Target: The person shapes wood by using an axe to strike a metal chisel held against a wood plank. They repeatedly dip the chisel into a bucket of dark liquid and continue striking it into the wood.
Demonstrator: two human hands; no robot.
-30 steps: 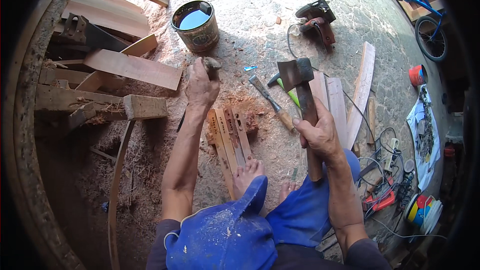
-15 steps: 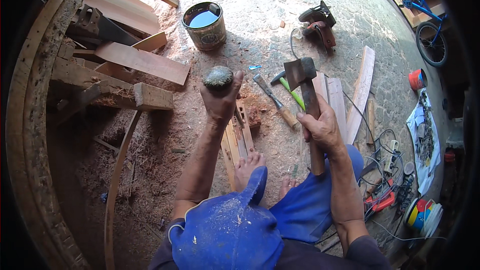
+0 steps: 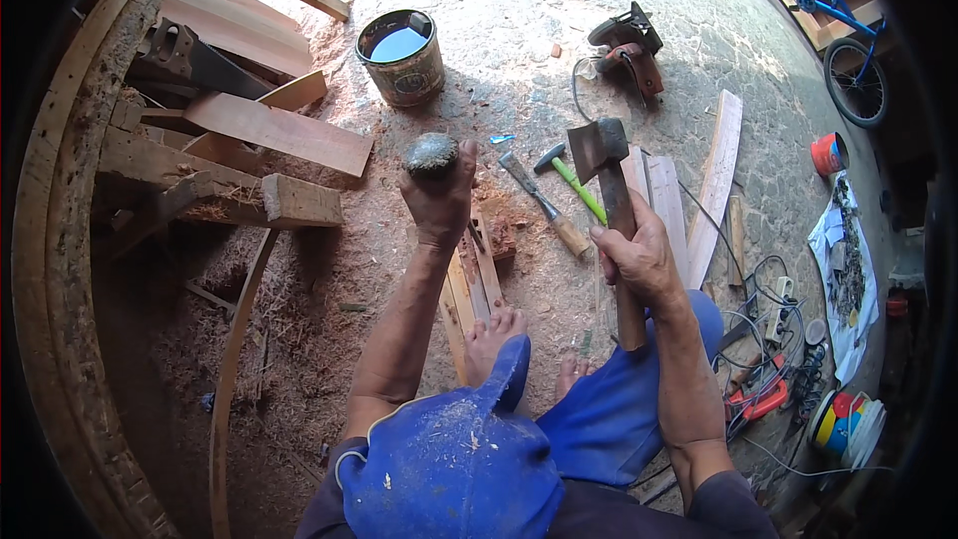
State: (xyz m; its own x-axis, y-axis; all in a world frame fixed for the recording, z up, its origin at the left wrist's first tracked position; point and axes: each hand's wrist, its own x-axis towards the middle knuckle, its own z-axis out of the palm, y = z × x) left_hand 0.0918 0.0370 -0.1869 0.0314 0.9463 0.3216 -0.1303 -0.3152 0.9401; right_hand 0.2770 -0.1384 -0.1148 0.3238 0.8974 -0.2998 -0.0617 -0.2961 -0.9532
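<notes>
My left hand (image 3: 437, 208) is closed around an upright tool with a dark, speckled, rounded top (image 3: 432, 156). Just below that hand, a thin shank shows against narrow wood pieces (image 3: 469, 284) by my bare foot; its lower end is hard to make out. In my right hand (image 3: 644, 258) is a hatchet (image 3: 611, 155), gripped by its wooden handle with the head raised and the blade facing left. On the ground between both hands lie a wooden-handled chisel (image 3: 544, 202) and a hammer with a bright green handle (image 3: 579, 185).
A bucket of liquid (image 3: 404, 75) stands ahead, and a corded power tool (image 3: 629, 52) lies farther right. Timber framing (image 3: 200, 175) with a handsaw (image 3: 190, 60) fills the left side. Planks (image 3: 718, 185), tangled cables (image 3: 773, 324) and a blue bicycle (image 3: 828, 15) are on the right.
The view has shifted slightly. Both hands keep their grips, and the hatchet stays raised in nearly the same place.
</notes>
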